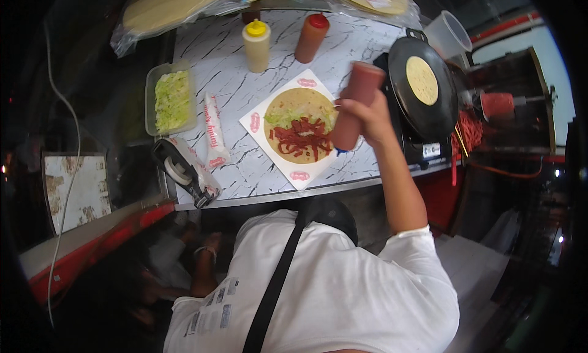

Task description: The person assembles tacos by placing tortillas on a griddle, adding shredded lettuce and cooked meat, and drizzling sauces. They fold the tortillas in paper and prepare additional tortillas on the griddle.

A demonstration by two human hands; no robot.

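Note:
My right hand [366, 115] is wrapped round a squeeze bottle [361, 83] of reddish-brown sauce. The bottle is tipped over at the right edge of a tortilla [278, 105], its blue cap at the lower end. On the tortilla lie shredded lettuce [293, 121] and dark red strips of meat [300, 138]. A white paper sheet [298, 175] with red prints sits under it, turned cornerwise. Low beside my body, what looks like my left hand [211, 241] hangs below the table edge in dim light; its fingers are not clear.
Two squeeze bottles, yellow-capped [257, 49] and red-capped [312, 39], stand behind the sheet. At left are a lettuce tub [151, 98], a paper-wrapped roll [214, 135] and a tape dispenser [177, 169]. A tortilla lies on a black griddle [401, 68] at right; bagged tortillas [165, 7] lie at the back.

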